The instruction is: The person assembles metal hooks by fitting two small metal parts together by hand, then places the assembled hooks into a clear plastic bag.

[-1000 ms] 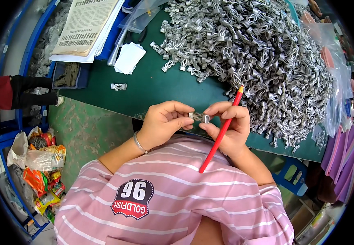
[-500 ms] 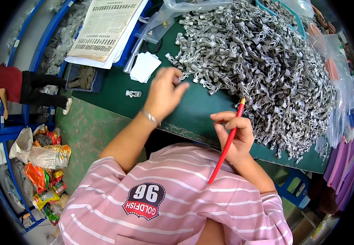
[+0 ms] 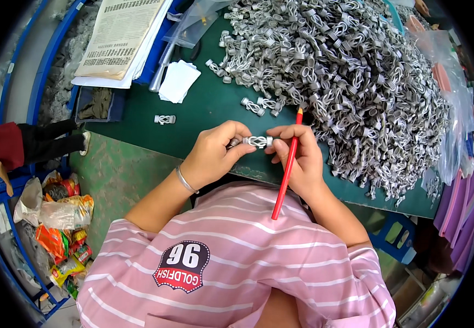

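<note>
Above the table's near edge, my left hand [image 3: 212, 150] pinches a small silver metal piece [image 3: 257, 142] with ribbed ring ends and twisted open loops between them. Something else metallic shows between its fingers, too covered to make out. My right hand [image 3: 307, 164] is closed around a long red pencil [image 3: 286, 177], its pale yellow tip pointing away from me. The fingertips of that hand also touch the right end of the metal piece. Beyond both hands spreads a large heap of similar metal pieces [image 3: 351, 93]. One single piece [image 3: 165, 119] lies apart on the green tabletop [image 3: 138, 109].
White paper slips [image 3: 179, 82] and a printed stack of sheets [image 3: 119, 41] lie at the far left. A dark bin [image 3: 100, 105] stands beside the table. Clear plastic sheeting [image 3: 452, 109] hangs at the right. Another person [image 3: 34, 134] is at the left, near blue shelving and colourful bags [image 3: 62, 213].
My left hand has come back from the heap's edge toward me with a metal piece. My right hand has risen and moved left with the pencil, meeting that piece.
</note>
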The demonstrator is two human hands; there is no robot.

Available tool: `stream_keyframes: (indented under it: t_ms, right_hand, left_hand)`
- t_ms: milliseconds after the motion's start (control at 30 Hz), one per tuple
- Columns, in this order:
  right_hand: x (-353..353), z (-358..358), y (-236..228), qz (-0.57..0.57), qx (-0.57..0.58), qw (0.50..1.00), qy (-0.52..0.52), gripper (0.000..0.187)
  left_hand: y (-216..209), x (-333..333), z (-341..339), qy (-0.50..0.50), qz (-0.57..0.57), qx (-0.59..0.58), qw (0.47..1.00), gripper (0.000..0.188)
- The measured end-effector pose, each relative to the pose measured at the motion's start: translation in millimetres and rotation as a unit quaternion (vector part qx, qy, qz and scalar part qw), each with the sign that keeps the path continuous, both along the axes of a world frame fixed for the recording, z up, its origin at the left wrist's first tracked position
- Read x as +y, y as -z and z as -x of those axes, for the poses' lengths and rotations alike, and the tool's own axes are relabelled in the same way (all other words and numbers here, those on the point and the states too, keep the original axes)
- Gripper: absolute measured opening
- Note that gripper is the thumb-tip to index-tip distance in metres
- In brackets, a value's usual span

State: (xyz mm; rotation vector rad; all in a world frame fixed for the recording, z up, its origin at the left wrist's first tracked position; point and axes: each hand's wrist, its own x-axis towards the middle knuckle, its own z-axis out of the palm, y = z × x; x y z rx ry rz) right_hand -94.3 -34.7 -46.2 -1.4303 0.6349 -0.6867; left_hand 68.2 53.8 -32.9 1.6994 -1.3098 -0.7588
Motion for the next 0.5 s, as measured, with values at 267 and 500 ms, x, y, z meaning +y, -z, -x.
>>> stream_keyframes:
  t_ms: [267,500]
  right_hand:
    - [-8.7,5.9,9.1,-0.188,-0.136,0.969,-0.086,0.018]
    - [-3.7,7.0,9.2,-0.04,-0.183,0.982,-0.03,0.033]
  left_hand:
    - [-3.7,4.8,6.5,-0.002,0.082,0.098,0.992,0.022]
    - [7.8,5.2,7.3,-0.023,0.054,0.155,0.986,0.022]
